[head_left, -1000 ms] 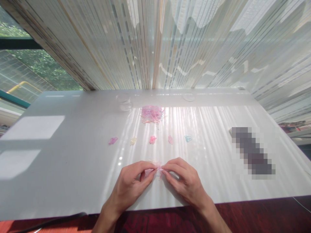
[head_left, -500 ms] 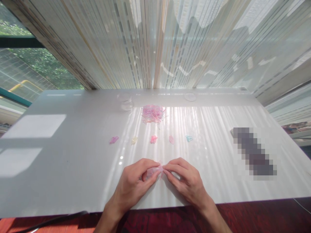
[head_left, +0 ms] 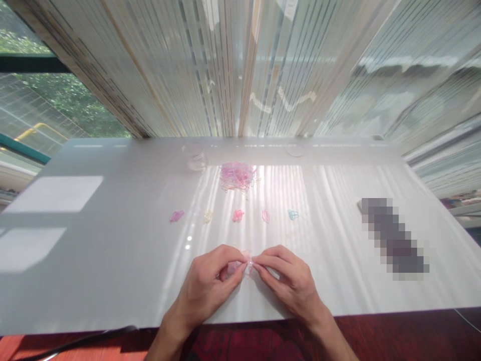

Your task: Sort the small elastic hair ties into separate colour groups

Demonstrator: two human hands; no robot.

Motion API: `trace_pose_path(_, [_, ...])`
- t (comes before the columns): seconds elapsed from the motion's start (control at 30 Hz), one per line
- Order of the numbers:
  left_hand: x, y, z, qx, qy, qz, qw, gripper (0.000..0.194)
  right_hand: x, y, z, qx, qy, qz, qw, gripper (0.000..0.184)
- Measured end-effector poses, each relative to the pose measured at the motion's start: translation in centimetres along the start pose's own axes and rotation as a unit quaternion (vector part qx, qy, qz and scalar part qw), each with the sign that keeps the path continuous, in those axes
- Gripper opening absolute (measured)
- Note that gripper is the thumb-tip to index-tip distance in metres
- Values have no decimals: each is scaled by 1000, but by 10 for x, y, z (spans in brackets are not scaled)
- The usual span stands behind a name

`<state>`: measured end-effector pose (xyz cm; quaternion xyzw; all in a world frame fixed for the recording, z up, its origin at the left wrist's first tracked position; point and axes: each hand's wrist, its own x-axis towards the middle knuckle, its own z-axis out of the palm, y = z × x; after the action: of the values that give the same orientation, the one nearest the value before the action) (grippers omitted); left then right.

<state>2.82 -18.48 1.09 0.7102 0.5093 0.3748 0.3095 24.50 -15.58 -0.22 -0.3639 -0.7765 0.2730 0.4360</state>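
My left hand (head_left: pixel 214 276) is curled around a bunch of pale pink and lilac paper clips (head_left: pixel 235 268), its thumb and forefinger pinched at the bunch's right end. My right hand (head_left: pixel 289 276) meets it there, with thumb and forefinger pinched on a clip at the tips; the exact clip is too small to make out. Beyond the hands lies a row of small paper clip groups: purple (head_left: pixel 176 216), yellow (head_left: pixel 208 216), coral pink (head_left: pixel 238 215), light pink (head_left: pixel 266 216) and blue (head_left: pixel 293 214). Behind the row sits a larger mixed heap of paper clips (head_left: pixel 237 175), mostly pink.
A clear round container (head_left: pixel 196 156) stands behind and left of the heap. Its likely lid, a clear disc (head_left: pixel 295 149), lies at the back right. A blurred-out dark oblong object (head_left: pixel 394 235) rests on the white table (head_left: pixel 124 250) at right. Striped curtains (head_left: pixel 225 65) hang along the back edge.
The fingertips have shifted very slightly over the pinched clips, and both hands stay in place. The curtain at right has moved. The groups and heap lie as before.
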Motion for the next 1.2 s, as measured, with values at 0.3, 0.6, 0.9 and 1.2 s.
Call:
trace_pose_path(0.3, [0,-1,1,-11,4,16,1000,16,1,0,2,-11,12,-4,1000,11])
trace_pose_path(0.6, [2,0,3,-2,2,21,1000,13,1,0,0,-4,6,-8,1000,8])
trace_pose_path(0.9, [5,3,0,0,-3,32,999,13,1,-1,1,-4,8,-2,1000,9])
trace_pose_path(1.2, [3,1,1,0,-3,26,1000,14,1,0,1,-6,5,8,1000,10])
